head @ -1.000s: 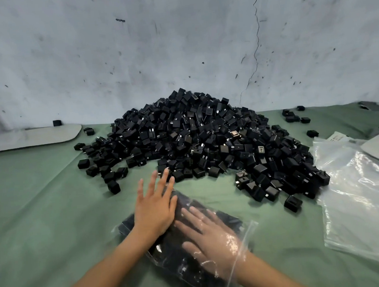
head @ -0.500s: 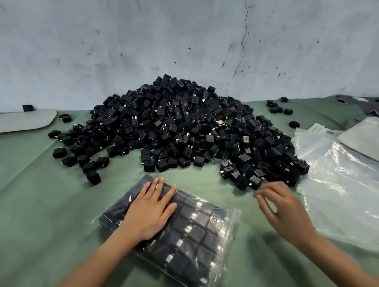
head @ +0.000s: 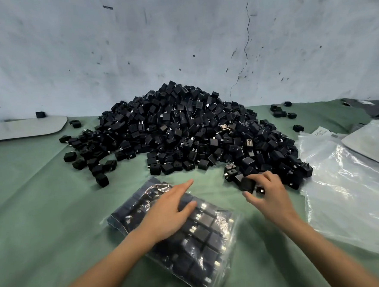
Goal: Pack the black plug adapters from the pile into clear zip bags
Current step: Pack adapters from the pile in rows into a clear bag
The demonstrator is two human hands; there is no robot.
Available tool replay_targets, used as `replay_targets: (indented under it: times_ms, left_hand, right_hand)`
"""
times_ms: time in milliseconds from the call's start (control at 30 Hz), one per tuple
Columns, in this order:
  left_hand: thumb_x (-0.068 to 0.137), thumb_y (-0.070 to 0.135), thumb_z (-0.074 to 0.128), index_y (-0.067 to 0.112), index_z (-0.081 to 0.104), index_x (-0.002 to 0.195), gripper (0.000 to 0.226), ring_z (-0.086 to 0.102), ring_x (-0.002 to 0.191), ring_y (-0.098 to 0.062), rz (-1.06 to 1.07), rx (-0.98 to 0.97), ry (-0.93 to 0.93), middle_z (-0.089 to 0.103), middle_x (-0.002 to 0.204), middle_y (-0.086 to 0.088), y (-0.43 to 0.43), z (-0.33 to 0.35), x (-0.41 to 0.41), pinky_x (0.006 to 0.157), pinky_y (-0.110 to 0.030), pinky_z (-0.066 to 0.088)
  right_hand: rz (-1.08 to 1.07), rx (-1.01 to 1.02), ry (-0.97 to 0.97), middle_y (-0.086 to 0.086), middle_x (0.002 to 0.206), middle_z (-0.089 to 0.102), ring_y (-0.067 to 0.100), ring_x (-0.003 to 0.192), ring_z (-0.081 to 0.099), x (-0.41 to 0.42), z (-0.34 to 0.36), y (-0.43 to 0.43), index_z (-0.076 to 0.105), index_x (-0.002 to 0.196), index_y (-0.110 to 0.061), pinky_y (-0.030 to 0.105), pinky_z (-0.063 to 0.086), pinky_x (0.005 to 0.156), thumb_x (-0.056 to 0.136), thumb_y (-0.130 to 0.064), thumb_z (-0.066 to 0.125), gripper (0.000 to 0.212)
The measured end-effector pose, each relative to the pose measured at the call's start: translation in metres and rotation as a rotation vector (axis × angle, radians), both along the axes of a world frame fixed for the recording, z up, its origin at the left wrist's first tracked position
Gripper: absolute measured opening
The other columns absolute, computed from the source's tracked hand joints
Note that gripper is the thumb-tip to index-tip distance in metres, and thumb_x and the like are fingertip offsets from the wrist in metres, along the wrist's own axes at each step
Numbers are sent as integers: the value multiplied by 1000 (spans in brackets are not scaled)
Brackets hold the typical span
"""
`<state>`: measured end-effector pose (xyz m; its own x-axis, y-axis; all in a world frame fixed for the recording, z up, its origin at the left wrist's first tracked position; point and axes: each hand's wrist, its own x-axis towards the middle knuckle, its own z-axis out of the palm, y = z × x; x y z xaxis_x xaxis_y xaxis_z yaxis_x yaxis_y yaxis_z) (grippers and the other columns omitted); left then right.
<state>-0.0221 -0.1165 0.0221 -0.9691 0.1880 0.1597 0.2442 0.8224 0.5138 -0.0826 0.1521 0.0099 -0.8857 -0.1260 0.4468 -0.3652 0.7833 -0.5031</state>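
A: What sort of place is this?

B: A small packing workshop, it seems. A big heap of identical black plug adapters [head: 183,132] lies loose on a table [head: 31,199] covered in green cloth.

A: What else points that way?

B: A stack of clear zip bags [head: 348,188] lies flat just beside the heap, and 1 filled bag [head: 202,243] in front holds adapters in neat rows. The wall [head: 177,43] behind is bare, scuffed and marked, with a long crack [head: 247,38].
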Motion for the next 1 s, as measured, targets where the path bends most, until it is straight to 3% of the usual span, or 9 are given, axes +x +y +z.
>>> replay_targets:
  times_ms: [133,300,433,533,600,667,767,900,1000]
  left_hand:
    - [94,28,59,60,16,143,73,27,139,2,-245,239,89,24,153,28,40,27,16,115,-32,26]
    - [87,13,69,44,55,128,54,59,108,-11,-318,517,31,62,112,20,56,31,27,97,-35,48]
    - [85,19,72,40,59,121,43,65,97,-7,-212,606,-45,68,107,10,55,26,30,86,-25,52]
    - [79,26,73,37,62,120,43,71,86,-12,-93,786,-131,72,98,0,48,21,32,77,-20,53]
    - [76,33,71,35,63,117,42,71,80,-13,-37,832,-121,74,92,1,43,18,33,75,-19,53]
    - [77,40,67,31,67,111,35,70,72,-18,-29,847,-115,75,87,-1,41,15,35,69,-21,54]
    - [83,51,57,24,74,91,33,63,52,-19,-36,839,-149,70,66,-6,41,14,38,52,-20,48]
    - [82,64,45,12,72,72,59,56,44,-14,11,828,-270,62,52,-8,42,17,37,48,-21,44]
    - [83,53,52,17,71,103,46,66,64,-16,-47,916,-308,71,78,-5,41,18,36,58,-23,50]
  right_hand:
    - [269,-454,-307,-10,84,72,0,83,65,46,38,-26,73,80,-38,12,45,76,81,-31,73,7]
    - [433,-745,-599,14,76,72,22,73,66,78,49,-34,76,83,-6,29,52,84,88,-43,57,42]
    - [268,-572,-434,17,72,67,33,76,63,85,43,-36,72,71,-5,49,49,84,87,-54,50,56]
    - [280,-493,-178,-10,94,65,6,94,61,94,43,-33,71,72,-22,18,43,83,87,-53,53,39]
    - [383,-333,-81,-18,119,59,6,115,54,100,39,-31,73,80,-24,15,37,94,86,-49,51,34]
    - [451,-107,22,-13,136,51,11,130,43,103,33,-31,74,90,-25,25,34,106,89,-45,52,29]
    - [478,151,109,-7,140,49,14,136,36,102,27,-34,73,103,-28,40,41,104,92,-45,50,30]
    - [494,133,134,-8,128,57,11,128,44,100,21,-36,71,107,-33,38,45,99,94,-46,47,31]
    - [525,-163,-74,-22,117,55,6,121,47,101,20,-38,68,113,-39,26,40,100,93,-42,51,26]
